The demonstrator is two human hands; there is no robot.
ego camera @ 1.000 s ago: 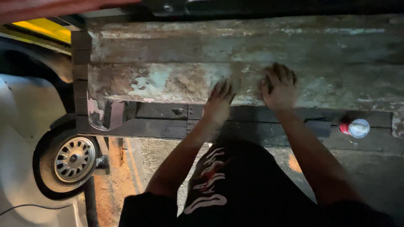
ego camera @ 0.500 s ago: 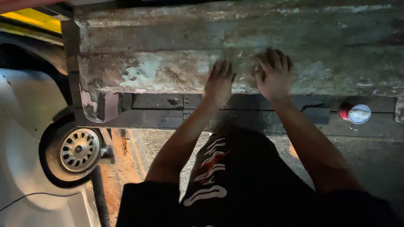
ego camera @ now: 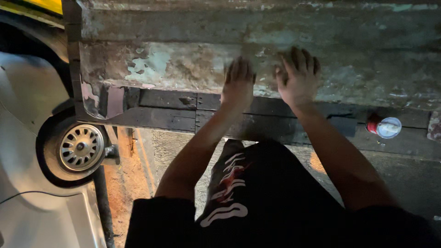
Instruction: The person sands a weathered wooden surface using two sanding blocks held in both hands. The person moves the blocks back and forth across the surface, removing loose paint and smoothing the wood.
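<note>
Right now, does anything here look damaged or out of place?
Yes. The slab under the left hand and right hand is badly worn, its pale paint flaking off in patches. A red can sits alone on the dark ledge below, right of the hands.

Under dim warm light, a weathered slab with peeling pale green paint [ego camera: 151, 64] spans the far side, a white vehicle's wheel [ego camera: 81, 148] sits at left, and cracked concrete ground [ego camera: 179, 147] lies nearer.
</note>
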